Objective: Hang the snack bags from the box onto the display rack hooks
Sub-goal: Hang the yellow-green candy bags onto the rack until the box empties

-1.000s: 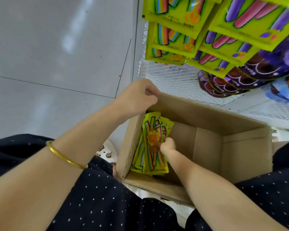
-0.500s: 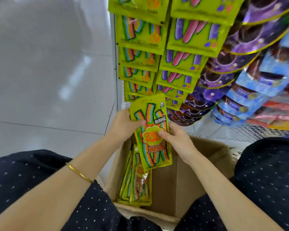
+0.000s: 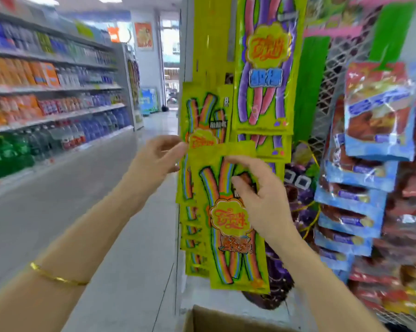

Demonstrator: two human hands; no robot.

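Observation:
A yellow-green snack bag (image 3: 228, 226) with rainbow candy strips is held up in front of the display rack. My right hand (image 3: 259, 197) grips its upper right part, thumb on the front. At the bag's top left corner, my left hand (image 3: 157, 156) pinches the edge. Behind it hangs a column of the same rainbow bags (image 3: 202, 116) on the rack's left side. The hooks themselves are hidden by the bags. The cardboard box (image 3: 202, 317) shows only its top rim at the bottom edge.
Purple-striped yellow bags (image 3: 264, 75) hang above right, dark purple bags (image 3: 298, 188) lower down, and blue-red bags (image 3: 370, 144) at far right on the wire mesh. A store aisle (image 3: 82, 212) with drink shelves (image 3: 53, 97) runs along the left.
The bag came out of the box and up to the rack's rainbow column, both hands rising with it. The view lifted from the box and floor to the rack and aisle.

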